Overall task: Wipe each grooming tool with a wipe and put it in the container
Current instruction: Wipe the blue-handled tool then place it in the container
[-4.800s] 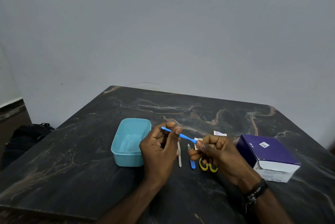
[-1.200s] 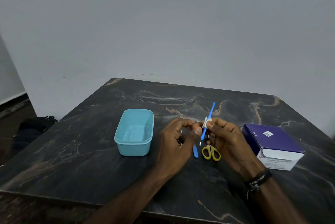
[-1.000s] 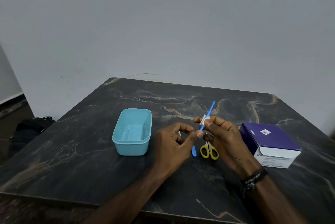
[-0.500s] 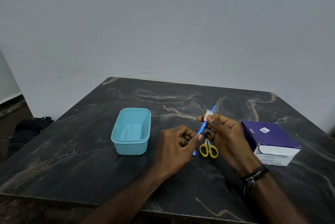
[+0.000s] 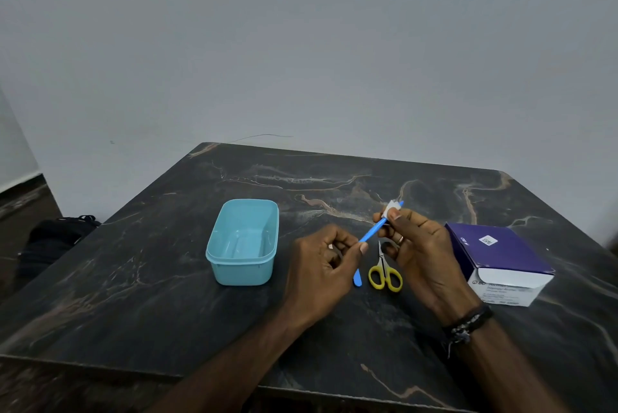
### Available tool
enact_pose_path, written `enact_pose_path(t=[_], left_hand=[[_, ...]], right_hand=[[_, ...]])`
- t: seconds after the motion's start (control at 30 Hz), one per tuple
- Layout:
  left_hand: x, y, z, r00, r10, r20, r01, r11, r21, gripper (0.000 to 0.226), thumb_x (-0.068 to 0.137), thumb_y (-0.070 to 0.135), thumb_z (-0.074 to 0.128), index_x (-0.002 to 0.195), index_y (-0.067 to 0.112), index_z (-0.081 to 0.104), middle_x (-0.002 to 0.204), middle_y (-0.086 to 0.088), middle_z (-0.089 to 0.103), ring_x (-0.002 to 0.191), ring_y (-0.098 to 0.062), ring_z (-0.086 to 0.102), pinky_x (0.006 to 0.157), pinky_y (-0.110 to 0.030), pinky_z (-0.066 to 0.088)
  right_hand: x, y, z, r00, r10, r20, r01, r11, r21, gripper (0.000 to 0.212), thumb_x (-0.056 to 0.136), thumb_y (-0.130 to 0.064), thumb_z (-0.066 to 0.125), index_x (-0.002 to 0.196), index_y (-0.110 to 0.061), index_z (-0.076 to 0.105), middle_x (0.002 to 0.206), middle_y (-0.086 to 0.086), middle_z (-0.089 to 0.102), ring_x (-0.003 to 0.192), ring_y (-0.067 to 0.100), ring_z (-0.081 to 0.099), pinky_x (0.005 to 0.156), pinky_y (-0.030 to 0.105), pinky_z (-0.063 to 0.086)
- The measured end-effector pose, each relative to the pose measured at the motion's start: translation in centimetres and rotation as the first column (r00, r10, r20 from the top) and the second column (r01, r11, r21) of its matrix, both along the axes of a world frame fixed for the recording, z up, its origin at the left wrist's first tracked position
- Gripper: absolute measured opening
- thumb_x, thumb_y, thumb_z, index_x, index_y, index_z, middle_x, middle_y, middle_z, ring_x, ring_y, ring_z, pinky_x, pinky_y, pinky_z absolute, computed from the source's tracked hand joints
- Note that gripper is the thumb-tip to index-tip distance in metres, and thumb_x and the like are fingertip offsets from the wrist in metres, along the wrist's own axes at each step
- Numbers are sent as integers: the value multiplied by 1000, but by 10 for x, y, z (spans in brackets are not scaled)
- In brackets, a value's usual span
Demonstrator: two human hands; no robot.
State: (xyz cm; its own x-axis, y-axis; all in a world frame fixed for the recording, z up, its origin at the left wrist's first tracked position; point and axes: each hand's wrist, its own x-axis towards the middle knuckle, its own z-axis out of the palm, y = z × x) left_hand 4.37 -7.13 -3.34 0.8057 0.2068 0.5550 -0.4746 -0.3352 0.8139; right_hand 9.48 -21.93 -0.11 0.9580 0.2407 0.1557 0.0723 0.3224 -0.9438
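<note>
My left hand (image 5: 321,265) pinches the thin blue plastic stick (image 5: 374,232) low down. My right hand (image 5: 418,245) squeezes a small white wipe (image 5: 390,208) around its top.

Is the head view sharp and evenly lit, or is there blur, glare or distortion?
Head view: dim, soft light, no hard shadows or glare; the hands and the blue stick are fairly sharp; the print on the purple box is too soft to read; the wide lens bends the table edges.

Open tabletop (image 5: 140,279) flanks the container (image 5: 242,242); purple box (image 5: 498,255) blocks right.
</note>
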Motion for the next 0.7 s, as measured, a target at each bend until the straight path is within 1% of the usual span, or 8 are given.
enact_pose_path(t=[0.03, 0.17, 0.27, 0.37, 0.43, 0.5, 0.6, 0.7], left_hand=[[0, 0, 0, 1000, 9, 0, -9, 1000, -14, 12, 86, 16, 70, 78, 10, 64, 48, 14, 54, 37, -4, 45, 41, -18, 34], [-1, -1, -2, 1000, -28, -12, 28, 1000, 14, 11, 87, 14, 69, 79, 9, 63, 47, 14, 52, 36, -4, 43, 42, -14, 30], [-1, -3, -2, 1000, -18, -14, 18, 1000, -10, 12, 87, 13, 69, 77, 8, 63, 44, 14, 51, 35, -3, 42, 41, -14, 29], [1, -1, -2, 999, 39, 21, -38, 998, -52, 11, 87, 18, 69, 77, 16, 63, 45, 11, 54, 36, -5, 44, 38, -26, 35], [1, 1, -3, 994, 93, 65, -87, 992, -90, 10, 87, 28, 67, 80, 25, 63, 47, 5, 56, 36, -12, 48, 37, -34, 40], [1, 3, -2, 977, 164, 136, -145, 979, -141, 8, 88, 32, 65, 82, 27, 62, 48, 0, 56, 36, -16, 49, 36, -36, 40], [-1, 3, 3, 950, 235, 206, -179, 950, -255, 7, 88, 35, 63, 86, 28, 62, 51, -5, 58, 39, -25, 52, 38, -41, 42], [0, 4, 5, 939, 260, 227, -181, 931, -317, 8, 88, 34, 63, 90, 26, 62, 52, 1, 57, 41, -16, 53, 41, -30, 42]], right_hand=[[-1, 1, 0, 1000, -3, -14, 3, 1000, 1, 28, 65, -38, 77, 81, -15, 74, 86, 5, 72, 72, 11, 61, 62, 24, 46], [1, 2, 0, 998, -55, -43, 56, 998, 38, 14, 79, -20, 62, 84, -9, 68, 81, 4, 71, 69, 12, 58, 64, 26, 42], [5, 0, 0, 994, -93, -64, 99, 990, 102, 16, 81, -22, 64, 89, -8, 68, 84, 3, 70, 65, 8, 58, 60, 21, 46], [7, -2, -1, 993, -94, -71, 102, 988, 114, 20, 79, -25, 65, 91, -9, 67, 82, 1, 67, 64, 8, 57, 56, 18, 46], [6, -2, -2, 996, -64, -66, 69, 995, 76, 14, 85, -20, 61, 89, -8, 67, 78, 0, 66, 64, 8, 57, 55, 19, 44], [5, -2, -2, 998, -13, -66, 14, 1000, 8, 14, 90, -15, 58, 89, -5, 66, 76, 2, 68, 63, 7, 57, 53, 18, 42], [1, -2, -2, 993, 102, -52, -109, 985, -136, 17, 85, -17, 61, 88, -2, 67, 84, 7, 71, 64, 8, 58, 51, 18, 43], [-4, -1, -2, 971, 235, -40, -236, 928, -288, 15, 81, -15, 69, 81, 0, 67, 77, 6, 72, 58, 7, 58, 47, 17, 38]])
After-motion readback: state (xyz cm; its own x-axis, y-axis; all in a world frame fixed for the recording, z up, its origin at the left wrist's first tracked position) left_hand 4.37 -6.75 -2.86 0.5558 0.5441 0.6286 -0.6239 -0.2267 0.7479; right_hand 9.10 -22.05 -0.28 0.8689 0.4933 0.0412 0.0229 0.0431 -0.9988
